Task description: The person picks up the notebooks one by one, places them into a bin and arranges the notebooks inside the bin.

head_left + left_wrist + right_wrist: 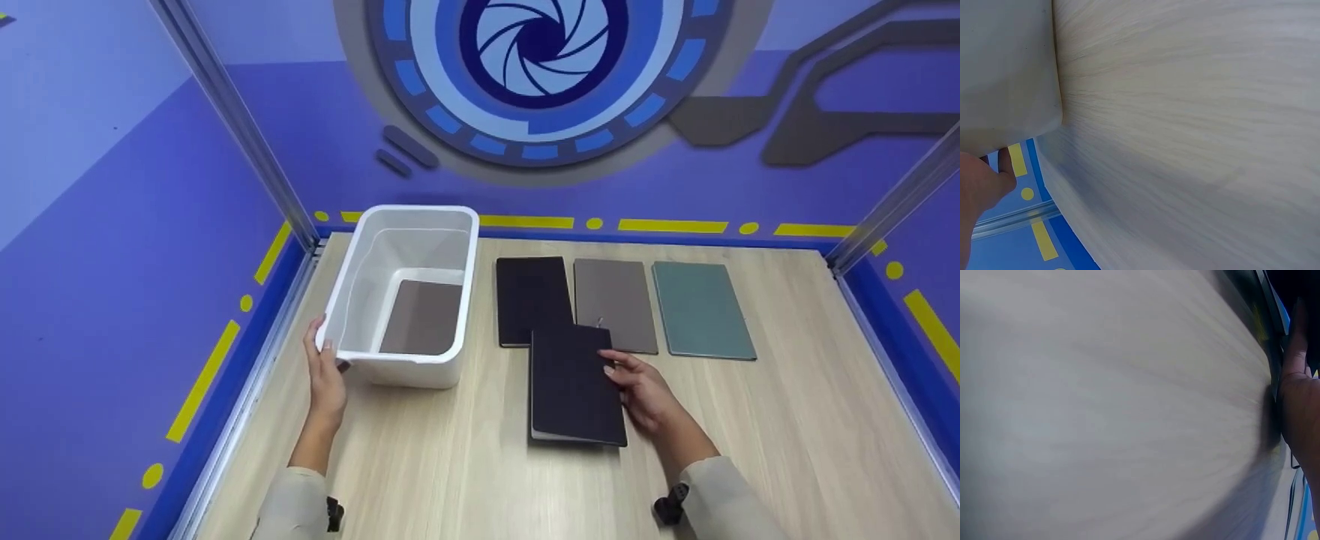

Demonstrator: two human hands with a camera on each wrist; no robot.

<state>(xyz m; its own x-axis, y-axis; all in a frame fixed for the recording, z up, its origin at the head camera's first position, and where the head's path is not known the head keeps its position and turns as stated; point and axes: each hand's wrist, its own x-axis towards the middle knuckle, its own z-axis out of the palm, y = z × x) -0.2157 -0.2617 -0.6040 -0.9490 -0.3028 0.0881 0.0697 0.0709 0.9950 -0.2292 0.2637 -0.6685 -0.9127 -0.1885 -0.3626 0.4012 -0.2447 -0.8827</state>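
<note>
Holding black notebook (574, 386), white bin (412, 373)

Smooth plastic bin (409, 373), matt black notebook (574, 386), wood-grained tabletop (465, 480), metal corner post (235, 112), matt cloth left sleeve (291, 504)

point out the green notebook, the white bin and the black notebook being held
Green notebook (703, 310), head view: middle of the cover
White bin (411, 374), head view: outside of the near wall
Held black notebook (574, 386), head view: middle of the cover
</note>
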